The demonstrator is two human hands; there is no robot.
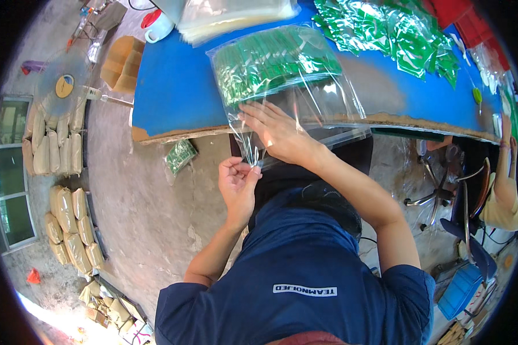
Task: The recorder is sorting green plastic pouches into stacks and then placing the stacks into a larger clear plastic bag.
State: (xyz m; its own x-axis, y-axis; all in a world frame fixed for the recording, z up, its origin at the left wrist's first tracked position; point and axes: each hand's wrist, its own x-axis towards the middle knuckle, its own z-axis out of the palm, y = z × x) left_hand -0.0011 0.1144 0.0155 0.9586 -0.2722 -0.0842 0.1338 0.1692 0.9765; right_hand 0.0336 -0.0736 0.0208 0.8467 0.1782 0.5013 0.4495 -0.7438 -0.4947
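Observation:
A large clear plastic bag [316, 106] lies over the near edge of the blue table, its near end hanging past the edge. Inside it, a row of small green packets [279, 57] stands packed side by side toward the far end. My left hand [239, 179] pinches the bag's near left corner between thumb and fingers, just off the table edge. My right hand [276, 131] lies flat on the bag near the packets, fingers stretched out and pointing left.
Loose green packets [385, 34] are heaped at the table's far right, beside red material [463, 23]. Clear bags [233, 14] and a white mug [157, 29] stand at the back left. A fan [64, 86] is left of the table [172, 86]. Another person's arm [503, 167] shows at right.

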